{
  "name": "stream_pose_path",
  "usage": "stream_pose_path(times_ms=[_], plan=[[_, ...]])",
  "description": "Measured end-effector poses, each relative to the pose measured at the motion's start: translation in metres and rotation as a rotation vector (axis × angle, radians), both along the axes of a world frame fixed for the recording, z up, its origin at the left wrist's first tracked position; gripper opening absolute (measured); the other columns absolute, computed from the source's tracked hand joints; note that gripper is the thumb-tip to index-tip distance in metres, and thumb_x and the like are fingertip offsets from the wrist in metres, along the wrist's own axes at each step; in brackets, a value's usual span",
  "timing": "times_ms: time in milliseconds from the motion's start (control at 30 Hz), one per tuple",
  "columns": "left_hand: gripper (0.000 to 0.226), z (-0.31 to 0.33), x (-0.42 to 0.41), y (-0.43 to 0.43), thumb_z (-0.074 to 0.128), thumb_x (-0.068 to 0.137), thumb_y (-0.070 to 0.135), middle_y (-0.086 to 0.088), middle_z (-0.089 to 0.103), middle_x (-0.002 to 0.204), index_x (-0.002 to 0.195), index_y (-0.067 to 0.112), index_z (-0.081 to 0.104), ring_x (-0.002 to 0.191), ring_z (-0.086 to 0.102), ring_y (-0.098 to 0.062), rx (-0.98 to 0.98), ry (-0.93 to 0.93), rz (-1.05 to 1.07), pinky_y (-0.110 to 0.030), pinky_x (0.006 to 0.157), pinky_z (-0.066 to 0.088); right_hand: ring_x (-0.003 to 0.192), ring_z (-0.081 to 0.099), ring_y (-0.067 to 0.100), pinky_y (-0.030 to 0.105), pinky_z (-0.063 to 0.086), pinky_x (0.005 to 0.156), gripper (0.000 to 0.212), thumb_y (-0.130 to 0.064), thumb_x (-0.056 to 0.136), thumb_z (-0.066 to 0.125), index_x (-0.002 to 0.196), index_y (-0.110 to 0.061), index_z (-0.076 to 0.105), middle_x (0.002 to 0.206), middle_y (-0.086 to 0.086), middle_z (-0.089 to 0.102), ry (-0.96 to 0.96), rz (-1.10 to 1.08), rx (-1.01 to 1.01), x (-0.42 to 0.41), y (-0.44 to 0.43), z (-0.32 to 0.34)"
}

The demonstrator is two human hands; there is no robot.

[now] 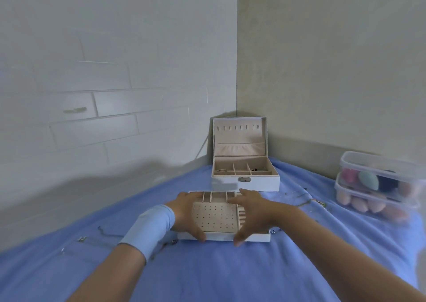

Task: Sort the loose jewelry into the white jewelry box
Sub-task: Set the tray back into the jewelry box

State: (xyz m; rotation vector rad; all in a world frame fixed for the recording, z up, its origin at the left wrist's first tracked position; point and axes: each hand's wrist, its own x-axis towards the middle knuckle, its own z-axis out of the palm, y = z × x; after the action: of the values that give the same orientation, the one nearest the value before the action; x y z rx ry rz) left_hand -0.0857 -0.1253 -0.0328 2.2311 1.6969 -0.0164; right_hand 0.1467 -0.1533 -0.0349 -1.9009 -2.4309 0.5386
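The white jewelry box (245, 182) stands open at the back of the blue-covered table, lid upright, beige compartments showing a few small pieces. In front of it lies its removable beige tray (215, 216) with a dotted earring panel and slots. My left hand (184, 214) grips the tray's left side and my right hand (251, 214) grips its right side, thumbs on the near edge. Loose chains (108, 232) lie on the cloth to the left. More jewelry (311, 201) is scattered to the right.
A stack of clear plastic containers (378, 186) with coloured makeup sponges sits at the right edge. White brick wall on the left and beige wall behind meet in a corner behind the box. The blue cloth (219, 274) covers the table.
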Motion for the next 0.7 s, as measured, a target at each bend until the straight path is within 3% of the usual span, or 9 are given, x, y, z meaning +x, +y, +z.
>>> stream_pose_path(times_ms=[133, 300, 467, 600, 700], plan=[[0.110, 0.007, 0.000, 0.009, 0.089, 0.056, 0.049, 0.009, 0.035, 0.144, 0.147, 0.038, 0.029, 0.129, 0.046, -0.017, 0.068, -0.161, 0.001, -0.036, 0.107, 0.042, 0.152, 0.011, 0.018, 0.037, 0.022, 0.121, 0.101, -0.044, 0.070, 0.086, 0.154, -0.037, 0.031, 0.163, -0.002, 0.018, 0.104, -0.005, 0.122, 0.007, 0.007, 0.005], [0.094, 0.030, 0.019, 0.031, 0.089, 0.062, 0.043, 0.008, 0.042, 0.142, 0.143, 0.028, 0.044, 0.125, 0.047, -0.014, 0.173, -0.299, -0.038, -0.026, 0.101, 0.040, 0.138, 0.036, 0.014, 0.029, 0.036, 0.112, 0.077, -0.037, 0.069, 0.084, 0.140, -0.038, 0.054, 0.144, -0.005, 0.042, 0.246, -0.050, 0.313, 0.030, 0.028, 0.025], [0.089, 0.046, 0.052, 0.065, 0.088, 0.063, 0.044, 0.007, 0.044, 0.140, 0.140, 0.028, 0.048, 0.128, 0.044, -0.015, 0.285, -0.404, -0.053, -0.032, 0.108, 0.037, 0.125, 0.049, 0.007, 0.018, 0.037, 0.100, 0.063, -0.030, 0.071, 0.084, 0.131, -0.032, 0.066, 0.134, -0.015, 0.048, 0.342, -0.082, 0.369, 0.060, 0.059, 0.042], [0.086, 0.043, 0.079, 0.104, 0.089, 0.065, 0.038, 0.005, 0.047, 0.140, 0.140, 0.024, 0.049, 0.125, 0.048, -0.015, 0.230, -0.428, -0.053, -0.030, 0.105, 0.040, 0.122, 0.052, 0.008, 0.015, 0.039, 0.096, 0.058, -0.025, 0.070, 0.084, 0.126, -0.029, 0.069, 0.126, -0.017, 0.049, 0.390, -0.120, 0.356, 0.082, 0.094, 0.036], [0.083, 0.034, 0.094, 0.132, 0.088, 0.068, 0.037, 0.004, 0.043, 0.144, 0.140, 0.025, 0.049, 0.130, 0.044, -0.016, 0.187, -0.405, -0.059, -0.029, 0.107, 0.037, 0.117, 0.053, 0.007, 0.009, 0.041, 0.084, 0.057, -0.022, 0.073, 0.082, 0.129, -0.027, 0.068, 0.123, -0.018, 0.048, 0.387, -0.130, 0.331, 0.095, 0.117, 0.030]])
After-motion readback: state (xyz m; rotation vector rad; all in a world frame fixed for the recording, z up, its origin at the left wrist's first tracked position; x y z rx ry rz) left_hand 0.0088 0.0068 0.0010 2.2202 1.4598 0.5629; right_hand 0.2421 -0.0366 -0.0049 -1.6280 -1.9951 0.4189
